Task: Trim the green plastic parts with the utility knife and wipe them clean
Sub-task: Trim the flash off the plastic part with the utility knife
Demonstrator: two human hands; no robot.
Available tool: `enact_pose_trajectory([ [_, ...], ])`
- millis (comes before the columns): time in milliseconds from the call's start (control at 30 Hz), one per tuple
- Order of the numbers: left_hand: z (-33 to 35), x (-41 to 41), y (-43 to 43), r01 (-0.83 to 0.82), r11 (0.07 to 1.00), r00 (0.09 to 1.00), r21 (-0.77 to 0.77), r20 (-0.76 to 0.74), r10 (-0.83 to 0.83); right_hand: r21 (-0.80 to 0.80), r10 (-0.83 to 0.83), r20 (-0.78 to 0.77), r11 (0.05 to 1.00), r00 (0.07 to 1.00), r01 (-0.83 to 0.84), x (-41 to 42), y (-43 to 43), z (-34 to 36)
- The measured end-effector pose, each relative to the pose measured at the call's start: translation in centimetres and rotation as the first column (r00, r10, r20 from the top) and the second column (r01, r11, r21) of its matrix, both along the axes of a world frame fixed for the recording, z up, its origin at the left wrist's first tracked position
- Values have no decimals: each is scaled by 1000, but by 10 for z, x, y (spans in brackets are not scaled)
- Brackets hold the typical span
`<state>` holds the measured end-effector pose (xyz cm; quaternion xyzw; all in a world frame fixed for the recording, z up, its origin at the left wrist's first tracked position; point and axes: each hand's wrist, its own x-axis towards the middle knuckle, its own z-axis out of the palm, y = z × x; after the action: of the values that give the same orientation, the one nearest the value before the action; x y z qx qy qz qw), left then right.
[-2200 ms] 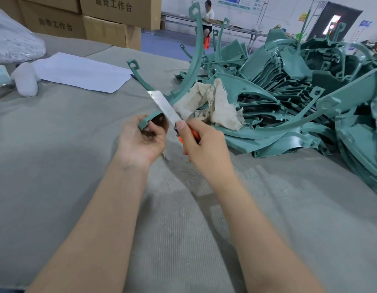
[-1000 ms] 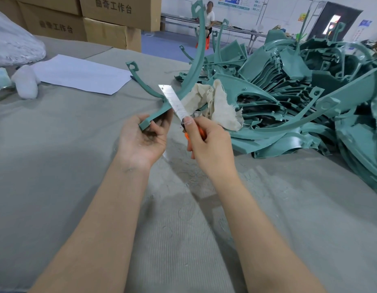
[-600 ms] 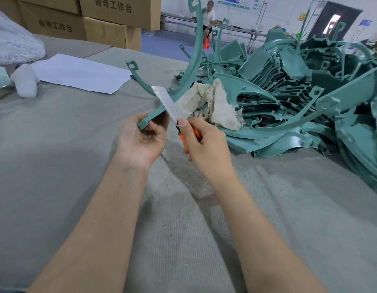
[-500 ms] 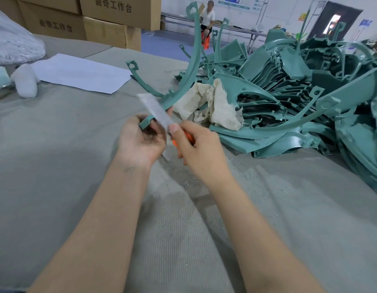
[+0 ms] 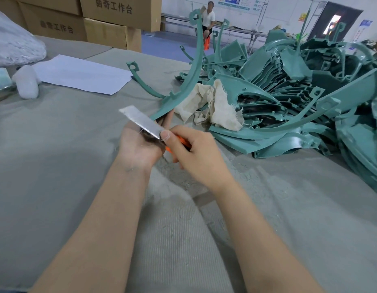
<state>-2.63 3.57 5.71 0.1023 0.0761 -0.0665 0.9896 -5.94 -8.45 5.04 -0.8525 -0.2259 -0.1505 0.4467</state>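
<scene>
My left hand [image 5: 139, 144] grips the lower end of a long curved green plastic part [image 5: 191, 70], which arcs up and away to a ring at its top. My right hand [image 5: 194, 153] holds an orange-handled utility knife [image 5: 141, 122]; its wide silver blade points up and left across my left palm, below the part's end. A crumpled beige cloth [image 5: 213, 104] lies just behind my hands, against a large pile of green plastic parts [image 5: 299, 92] on the right.
Grey felt [image 5: 56, 155] covers the table, with shavings under my hands. A white paper sheet [image 5: 82, 74] and white foam pieces [image 5: 28, 83] lie at the far left, cardboard boxes [image 5: 111, 15] behind. A person sits far back by a long table.
The knife blade has swept down and left along the green part's lower end, from beside the part to over my left palm. My left hand has kept its grip.
</scene>
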Motion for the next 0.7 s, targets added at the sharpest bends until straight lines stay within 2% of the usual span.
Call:
enact_pose_trajectory([
  [133, 4, 2, 1, 13, 999, 988, 50, -153, -5, 132, -111, 9, 985, 994, 108, 4, -6, 3],
  [300, 4, 2, -1, 55, 994, 985, 90, -168, -39, 92, -139, 12, 986, 990, 137, 7, -12, 2],
  [467, 5, 0, -1, 104, 993, 987, 57, -129, -96, 43, -108, 27, 993, 994, 107, 5, -11, 2],
  [700, 4, -1, -4, 76, 996, 989, 44, -128, -69, 13, -56, 9, 998, 998, 56, 5, -11, 2],
])
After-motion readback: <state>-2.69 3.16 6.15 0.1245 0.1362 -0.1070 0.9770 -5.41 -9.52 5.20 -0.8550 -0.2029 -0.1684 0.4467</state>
